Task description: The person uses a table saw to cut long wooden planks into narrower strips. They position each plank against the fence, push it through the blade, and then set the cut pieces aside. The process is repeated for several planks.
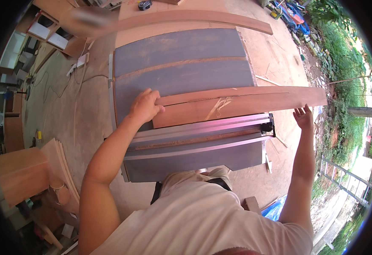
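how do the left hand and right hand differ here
The left hand is curled round the left end of the board; the right hand is open, fingers apart, at its near edge toward the right end. The left hand is over the grey table, while the right hand is out past the table's right side. Both hands are bare.

no lettering or numbers can be read.

A long reddish-brown board lies crosswise on the grey tabletop, overhanging rightward.
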Tool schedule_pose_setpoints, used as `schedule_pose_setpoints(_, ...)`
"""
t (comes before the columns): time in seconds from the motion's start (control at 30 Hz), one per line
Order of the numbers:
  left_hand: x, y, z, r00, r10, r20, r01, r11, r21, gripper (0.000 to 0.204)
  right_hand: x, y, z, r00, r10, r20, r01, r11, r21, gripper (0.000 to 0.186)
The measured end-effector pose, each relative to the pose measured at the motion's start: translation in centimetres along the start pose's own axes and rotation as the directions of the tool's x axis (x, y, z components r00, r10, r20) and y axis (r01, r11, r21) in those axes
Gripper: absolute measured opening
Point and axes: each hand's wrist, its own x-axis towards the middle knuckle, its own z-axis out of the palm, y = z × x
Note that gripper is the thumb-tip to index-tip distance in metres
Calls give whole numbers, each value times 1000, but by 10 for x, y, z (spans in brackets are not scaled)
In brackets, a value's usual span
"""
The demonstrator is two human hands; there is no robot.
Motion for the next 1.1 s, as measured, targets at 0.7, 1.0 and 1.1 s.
schedule_pose_setpoints(0.7, 11, -9, -6, 986, 131, 99, -152, 955, 254, 46, -471, 525, -315, 778, 323, -539, -455, 881, -129, 32)
schedule_pose_setpoints(1.0, 28, -4, -3, 970, 129, 206, -192, 928, 321, 53, -673, 622, -239, 758, 444, -477, -652, 515, -556, 35)
schedule_pose_setpoints(1.1, 35, -15, 0, 956, 217, 196, -275, 897, 347, 53, -678, 641, -222, 795, 373, -478, -605, 541, -584, 32)
